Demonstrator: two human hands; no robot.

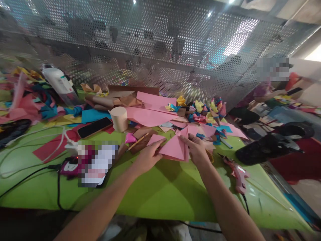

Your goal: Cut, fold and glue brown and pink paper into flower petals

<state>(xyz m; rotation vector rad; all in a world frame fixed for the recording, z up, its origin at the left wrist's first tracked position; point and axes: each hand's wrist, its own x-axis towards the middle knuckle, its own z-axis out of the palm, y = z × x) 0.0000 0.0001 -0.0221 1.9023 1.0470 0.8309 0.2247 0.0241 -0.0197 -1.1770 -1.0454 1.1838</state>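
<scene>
A folded sheet of pink paper (174, 146) is held up above the green table, its folds forming a triangular flap. My left hand (150, 154) pinches its left side between thumb and fingers. On the right edge, my right hand (197, 146) grips the paper near its upper corner. Just beyond lie a pencil (137, 141), a small bright pink paper piece (130, 138) and more loose pink sheets (150, 116). A pink glue gun (238, 175) rests on the table to the right of my right forearm.
A roll of cream tape (119, 119), a dark phone (95, 128) and a lit phone (100, 165) are on the left, beside cables and a power strip (71, 167). Folded paper flowers (203, 110) pile up at the back. A black tumbler (260, 149) lies right; a bottle (60, 83) stands back left.
</scene>
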